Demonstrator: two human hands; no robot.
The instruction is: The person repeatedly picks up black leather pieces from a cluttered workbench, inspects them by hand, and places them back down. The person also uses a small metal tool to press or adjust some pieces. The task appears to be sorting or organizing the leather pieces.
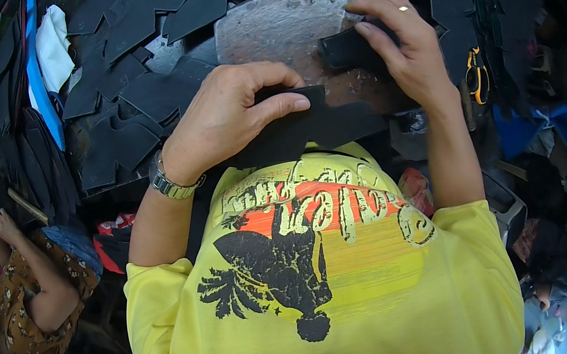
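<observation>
My left hand (pixel 231 111) pinches a flat black sheet piece (pixel 305 124) with a notched outline by its upper edge, thumb on top and fingers curled behind. The piece lies close against the front of my yellow shirt. My right hand (pixel 407 44) is over the right side of a worn grey slab (pixel 273 25), thumb and forefinger spread apart. A smaller, slightly curved black piece (pixel 343 49) sits under that thumb, its right end hidden by the hand. The other right fingers are mostly out of sight.
Many cut black sheets (pixel 133 82) overlap around the slab. A yellow-and-black utility knife (pixel 476 75) lies at the right, beyond my right wrist. A blue strip (pixel 38 75) and white cloth (pixel 54 50) are at far left. Another person's arm (pixel 48 291) shows at left.
</observation>
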